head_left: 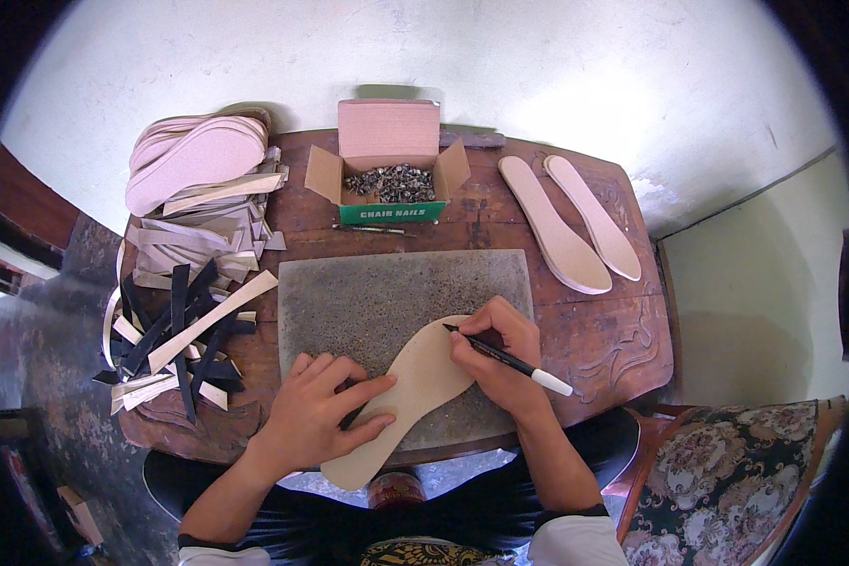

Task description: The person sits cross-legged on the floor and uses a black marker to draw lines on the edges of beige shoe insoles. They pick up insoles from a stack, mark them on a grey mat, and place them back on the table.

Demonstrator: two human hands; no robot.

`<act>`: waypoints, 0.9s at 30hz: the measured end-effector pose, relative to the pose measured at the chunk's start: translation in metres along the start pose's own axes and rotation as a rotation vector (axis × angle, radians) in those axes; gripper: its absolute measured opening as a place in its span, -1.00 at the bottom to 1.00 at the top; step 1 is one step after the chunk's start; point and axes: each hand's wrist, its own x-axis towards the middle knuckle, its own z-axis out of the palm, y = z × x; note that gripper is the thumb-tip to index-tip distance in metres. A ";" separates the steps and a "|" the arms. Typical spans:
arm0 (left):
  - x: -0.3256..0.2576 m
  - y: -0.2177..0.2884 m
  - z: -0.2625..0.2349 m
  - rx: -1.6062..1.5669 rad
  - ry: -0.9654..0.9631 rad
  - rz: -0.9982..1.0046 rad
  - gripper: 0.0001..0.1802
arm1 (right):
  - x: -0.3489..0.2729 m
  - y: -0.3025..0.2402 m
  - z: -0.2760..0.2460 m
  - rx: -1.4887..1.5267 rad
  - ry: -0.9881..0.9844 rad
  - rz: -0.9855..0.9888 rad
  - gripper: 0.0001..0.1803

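Beyond the grip, an open green-fronted cardboard box [391,213] is partly filled with small metal nails [390,183]; left of the grip, black and cream strips [178,311] are heaped; right, a floral-upholstered chair [726,481] is partly shown.

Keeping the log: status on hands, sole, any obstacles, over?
Left hand on sole; right hand gripping pen at wide end. Sole overhangs grey slab. Green box beyond, not blocking.

The insole [429,368] looks matt and smooth, like fibreboard; the slab [349,292] beneath, rough, gritty stone. The pen [502,354] is smooth plastic. Towards twelve o'clock, a cardboard box [389,129] holds shiny metal nails [387,184]. Desk [481,223]: worn, carved wood. Four o'clock: patterned cloth chair [726,472].
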 end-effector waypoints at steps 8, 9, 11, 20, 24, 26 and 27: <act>-0.001 0.000 0.000 0.000 -0.008 -0.005 -0.46 | -0.001 0.002 0.001 0.011 0.011 -0.007 -0.83; -0.001 0.000 0.000 -0.001 -0.009 -0.006 -0.46 | -0.001 0.002 0.001 0.011 0.007 -0.009 -0.83; 0.000 0.000 0.000 -0.005 -0.006 -0.005 -0.46 | -0.001 0.004 0.000 0.012 0.000 -0.012 -0.83; 0.000 -0.001 -0.001 0.008 -0.015 0.010 -0.50 | -0.001 0.004 0.000 0.013 0.000 0.003 -0.82; 0.000 0.000 -0.001 0.007 -0.009 -0.004 -0.46 | 0.000 0.001 0.000 0.004 -0.006 0.002 -0.82; 0.000 0.000 -0.001 0.007 -0.010 -0.003 -0.46 | 0.000 0.000 0.000 0.001 -0.001 -0.003 -0.82; 0.000 0.000 -0.001 0.005 -0.012 -0.005 -0.46 | 0.000 0.001 0.000 -0.003 -0.001 -0.010 -0.82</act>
